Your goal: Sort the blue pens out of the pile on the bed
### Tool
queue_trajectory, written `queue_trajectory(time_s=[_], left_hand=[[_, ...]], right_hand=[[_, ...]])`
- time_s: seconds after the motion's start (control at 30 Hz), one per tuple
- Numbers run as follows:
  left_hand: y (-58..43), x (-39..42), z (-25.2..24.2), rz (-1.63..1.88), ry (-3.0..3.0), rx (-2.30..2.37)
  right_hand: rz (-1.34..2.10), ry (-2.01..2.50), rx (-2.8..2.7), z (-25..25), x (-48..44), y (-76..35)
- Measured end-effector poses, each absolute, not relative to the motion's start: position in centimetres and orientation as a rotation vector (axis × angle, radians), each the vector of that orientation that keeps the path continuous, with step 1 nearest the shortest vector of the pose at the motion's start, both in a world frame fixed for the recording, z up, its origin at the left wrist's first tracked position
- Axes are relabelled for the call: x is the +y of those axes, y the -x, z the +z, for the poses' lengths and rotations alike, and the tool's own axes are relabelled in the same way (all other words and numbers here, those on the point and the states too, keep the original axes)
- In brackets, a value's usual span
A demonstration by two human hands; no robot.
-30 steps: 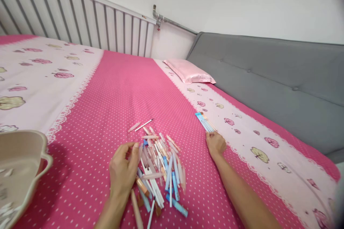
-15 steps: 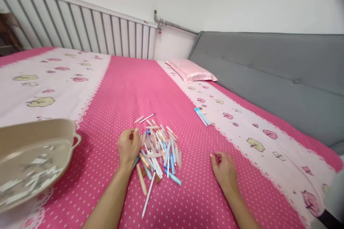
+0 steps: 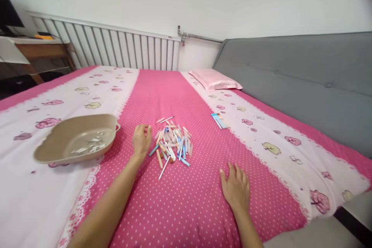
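Observation:
A loose pile of slim pens and sticks (image 3: 173, 143), in pink, white, blue and tan, lies on the pink dotted bedspread (image 3: 186, 201). Just left of it is my left hand (image 3: 142, 140), its fingers loosely bent and thumb apart, with nothing visible in it. My right hand (image 3: 236, 188) rests on the cover to the right and nearer me, palm down, fingers spread. Beyond it, a neat row of blue and tan sticks (image 3: 220, 121) lies by the lace-patterned border. On the left stands a beige basin (image 3: 58, 139) with several small white pieces inside.
A pink pillow (image 3: 215, 80) lies at the far right of the bed against the grey headboard (image 3: 296, 66). Behind the bed are a white radiator (image 3: 116, 44) and a metal pipe (image 3: 203, 38). A wooden desk (image 3: 43, 52) stands at the far left.
The view has drawn back and turned left, showing the whole basin and the desk. My left hand has come away from the pile's edge. My right hand's fingers have spread out on the cover.

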State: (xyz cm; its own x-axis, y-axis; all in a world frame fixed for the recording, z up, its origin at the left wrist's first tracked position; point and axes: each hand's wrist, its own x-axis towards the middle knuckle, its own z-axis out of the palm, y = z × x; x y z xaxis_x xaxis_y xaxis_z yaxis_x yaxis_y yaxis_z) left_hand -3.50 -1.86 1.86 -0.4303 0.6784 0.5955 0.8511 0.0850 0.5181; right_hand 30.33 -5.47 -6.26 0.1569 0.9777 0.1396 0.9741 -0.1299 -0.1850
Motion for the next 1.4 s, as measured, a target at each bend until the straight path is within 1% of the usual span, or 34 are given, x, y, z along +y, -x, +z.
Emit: queue_trajectory(time_s=[0.13,0.23,0.33,0.43,0.53,0.67,0.87,1.07,1.4], left_hand=[[4.2,-7.4,3.2,-1.127,1.716,-2.113],[5.9,-13.5,2.9,-1.001,1.808,-2.111],[9.0,-20.8,1.5,-0.634,1.907,-2.174],[12.3,-27.2,-0.8,-0.416,1.832,-2.274],[14.0,-30.8,-2.9,-0.257,1.903,-2.250],[13.3,-31.5,-3.6,-0.232,1.814,-2.274],[11.7,-31.2,-2.5,-0.320,1.794,-2.274],[11.5,-31.6,-2.5,-0.402,1.803,-2.271],[11.5,-31.5,-2.7,-0.367,1.795,-2.274]], right_hand=[[-0.009,2.179,-1.910,-6.5,-5.4,-30.6],[0.002,2.175,-1.914,-6.6,-5.5,-30.7],[0.011,2.181,-1.926,-6.6,-5.8,-30.8],[0.028,2.194,-1.946,-6.7,-6.2,-30.9],[0.037,2.210,-1.959,-6.9,-6.7,-31.1],[-0.018,2.261,-1.932,-6.9,-7.9,-31.0],[-0.056,2.276,-1.920,-7.0,-9.5,-31.1],[-0.048,2.279,-1.918,-7.4,-9.3,-31.3],[0.113,2.275,-1.935,-7.0,-9.0,-31.5]])
